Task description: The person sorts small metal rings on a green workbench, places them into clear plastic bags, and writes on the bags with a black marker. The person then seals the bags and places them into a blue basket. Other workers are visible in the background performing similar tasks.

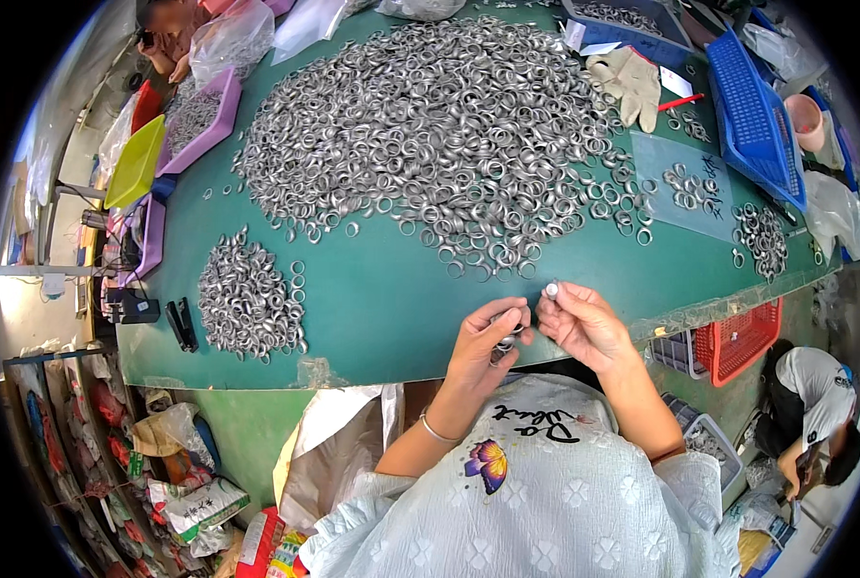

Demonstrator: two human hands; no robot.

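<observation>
Holding small grey metal rings (508, 340) within curled fingers, a worker's bare left hand (478, 349) sits just beside the bare right hand (592, 331), whose thumb and fingertips pinch a small white-ended piece (551, 289), at the near edge of a green-topped table (377, 289). A broad heap of similar rings (430, 125) covers the far middle; a smaller rounded pile (249, 301) lies near left.

Open on both sides, blocked ahead

A bare strip of tabletop (382, 313) lies between the small ring pile (247, 301) and the left hand (483, 344), with room for a hand to pass. Straight ahead, the large ring heap (430, 125) stands in the way. Beyond the right hand (587, 326), open surface reaches toward the plastic sheet (656, 154) and a ring cluster (762, 241).
</observation>
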